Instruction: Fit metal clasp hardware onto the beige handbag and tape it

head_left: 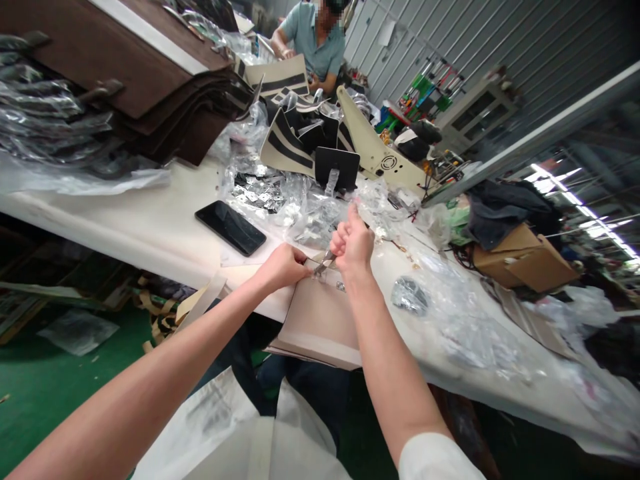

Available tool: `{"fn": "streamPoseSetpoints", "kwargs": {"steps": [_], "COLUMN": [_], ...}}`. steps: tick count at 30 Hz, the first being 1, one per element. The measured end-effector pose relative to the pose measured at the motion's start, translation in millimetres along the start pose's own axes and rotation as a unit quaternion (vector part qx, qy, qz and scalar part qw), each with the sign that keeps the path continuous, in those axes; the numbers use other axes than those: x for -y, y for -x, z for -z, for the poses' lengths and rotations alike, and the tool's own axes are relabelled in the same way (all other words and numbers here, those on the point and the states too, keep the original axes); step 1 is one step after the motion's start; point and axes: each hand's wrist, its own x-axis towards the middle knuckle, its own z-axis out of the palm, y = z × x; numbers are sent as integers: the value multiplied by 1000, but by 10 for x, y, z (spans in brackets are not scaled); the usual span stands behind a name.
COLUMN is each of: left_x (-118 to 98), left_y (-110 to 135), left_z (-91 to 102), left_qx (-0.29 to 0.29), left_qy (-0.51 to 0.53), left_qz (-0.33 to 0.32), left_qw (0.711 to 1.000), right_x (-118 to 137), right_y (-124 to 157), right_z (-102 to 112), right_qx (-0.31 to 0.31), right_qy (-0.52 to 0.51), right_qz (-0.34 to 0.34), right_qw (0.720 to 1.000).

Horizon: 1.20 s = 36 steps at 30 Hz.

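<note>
A beige panel (320, 313) lies at the table's front edge, its near end hanging over. My left hand (284, 268) is closed in a pinch on its far left corner. My right hand (354, 241) is wrapped round a metal-jawed tool that looks like pliers (324, 263), its handles mostly hidden in the fist. The tool's tip points down-left and meets the panel's far edge beside my left fingertips. A small shiny metal piece (341, 287) sits on the panel near that edge. Left of my hands, a black phone (231, 227) lies flat on the table.
Loose metal plates (260, 192) in clear plastic lie beyond the phone. Black-and-beige striped pieces (287, 143) pile up behind them. Brown panels (135, 87) are stacked at left. A plastic packet (410, 295) lies right of my hands. Across the table sits another person (317, 47).
</note>
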Motion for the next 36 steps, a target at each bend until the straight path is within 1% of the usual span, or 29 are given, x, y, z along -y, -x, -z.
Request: {"fn": "streamPoseSetpoints", "kwargs": {"steps": [3,5,10,12,15,17,19,21,24,26,29,31,33,35,36], "left_x": [19,39,53,43,28,26,33,46,66,74,68,52,35,25,25], "left_y": [-12,-27,-38,-28,-13,-11,-16,-26,-47,-64,-85,-85,-71,-45,-29], "left_z": [-25,-44,-42,-23,1,7,3,-5,-18,-22,-19,-12,-4,3,5], "left_qx": [-4,-4,-3,-1,6,8,7,7,4,4,5,3,-1,0,3], "left_qy": [13,20,16,16,12,9,10,15,11,-1,-16,-26,-35,-39,-40], "left_qz": [-3,-1,-6,-10,-12,-10,-2,6,-1,-11,-19,-25,-31,-30,-26], "left_qw": [1000,1000,1000,1000,1000,1000,1000,1000,1000,1000,1000,999,999,999,999], "right_x": [-42,-90,-242,-250,-171,-101,-67,-87,-175,-231,-289,-306,-284,-193,-120], "right_y": [74,188,611,709,697,631,571,535,524,546,639,723,766,714,642], "right_z": [-8,-27,-95,-93,-51,-19,-1,6,21,33,19,-19,-37,51,161], "right_qx": [20,27,-21,-19,5,-3,-15,-10,6,-5,-30,-20,6,12,3], "right_qy": [29,47,81,94,62,26,13,27,55,66,88,120,147,118,80], "right_qz": [29,64,194,216,197,189,194,199,194,197,226,252,266,247,226], "right_qw": [999,996,977,972,978,982,981,979,979,978,970,960,953,962,971]}}
